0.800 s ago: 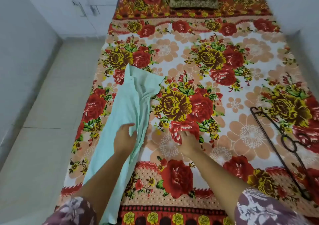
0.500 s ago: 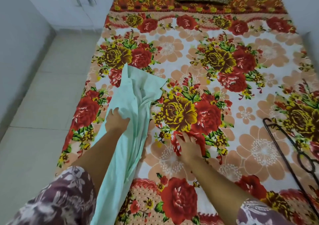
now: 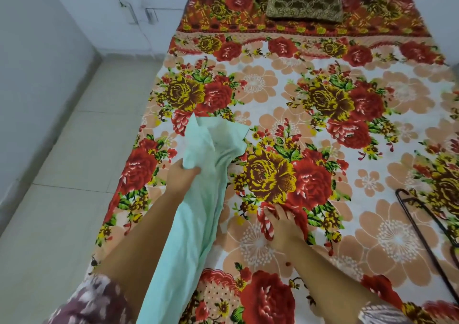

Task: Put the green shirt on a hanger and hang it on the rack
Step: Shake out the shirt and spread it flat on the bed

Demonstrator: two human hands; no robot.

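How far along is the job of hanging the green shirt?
Early stage. Nothing is finished. The left hand grips the green shirt lying on the bed; the right hand presses on the bedsheet. The hanger lies untouched. No rack is visible.

Mint-green shirt (image 3: 198,199) on red, yellow and peach floral bedsheet (image 3: 323,149).

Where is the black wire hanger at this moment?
In the head view, the black wire hanger lies flat on the floral bedsheet at the right edge of the frame, untouched and well to the right of the right hand.
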